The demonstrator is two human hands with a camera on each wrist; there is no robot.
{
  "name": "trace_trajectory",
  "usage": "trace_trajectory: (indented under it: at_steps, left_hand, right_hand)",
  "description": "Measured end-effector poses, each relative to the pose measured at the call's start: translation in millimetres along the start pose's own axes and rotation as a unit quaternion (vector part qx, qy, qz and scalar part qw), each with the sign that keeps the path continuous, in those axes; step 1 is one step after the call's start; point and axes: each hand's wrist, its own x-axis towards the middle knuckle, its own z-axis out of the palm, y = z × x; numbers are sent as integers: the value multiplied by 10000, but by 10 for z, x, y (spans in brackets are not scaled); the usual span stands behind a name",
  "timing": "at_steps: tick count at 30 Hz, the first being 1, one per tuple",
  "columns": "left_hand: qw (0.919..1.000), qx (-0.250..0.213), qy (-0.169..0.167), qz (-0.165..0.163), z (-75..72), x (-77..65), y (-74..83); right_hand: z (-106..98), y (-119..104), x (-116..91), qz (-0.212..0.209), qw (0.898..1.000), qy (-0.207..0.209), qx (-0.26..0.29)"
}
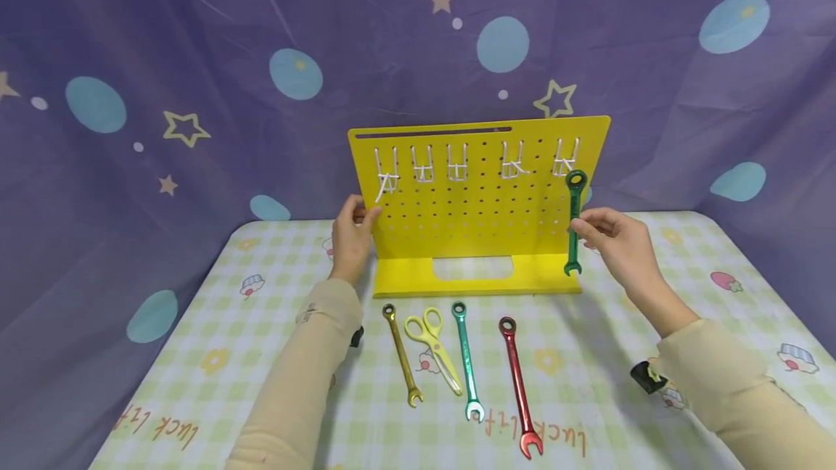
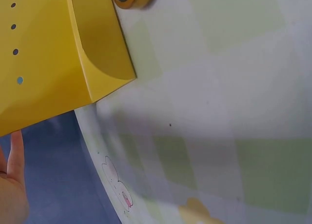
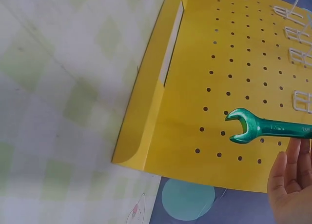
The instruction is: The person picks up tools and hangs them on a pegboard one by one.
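Observation:
A yellow pegboard (image 1: 418,246) stands upright on its foot, with several white wire hooks (image 1: 457,169) along its upper part. At the board's left edge my left hand (image 1: 351,241) pinches it, thumb at the front and fingers behind; part of this hand (image 2: 12,194) shows in the left wrist view. My right hand (image 1: 620,249) holds a dark green combination wrench (image 1: 574,209) upright by its shaft, between thumb and fingers. The wrench's ring end overlaps the rightmost hook (image 1: 565,165) in the head view. Its open end (image 3: 248,127) points down along the board in the right wrist view.
On the checked tablecloth (image 1: 248,354) before the board lie a gold wrench (image 1: 402,354), yellow scissors (image 1: 440,357), a teal wrench (image 1: 466,361) and a red wrench (image 1: 519,383). Behind the table hangs a purple patterned curtain (image 1: 405,85).

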Motion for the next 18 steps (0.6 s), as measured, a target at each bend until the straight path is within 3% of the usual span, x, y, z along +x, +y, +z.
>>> trace_trajectory:
  at_steps: [18]
  left_hand:
    - [10000, -1, 62, 16, 4, -12, 5]
  right_hand:
    - [18, 40, 171, 237, 9991, 55, 356]
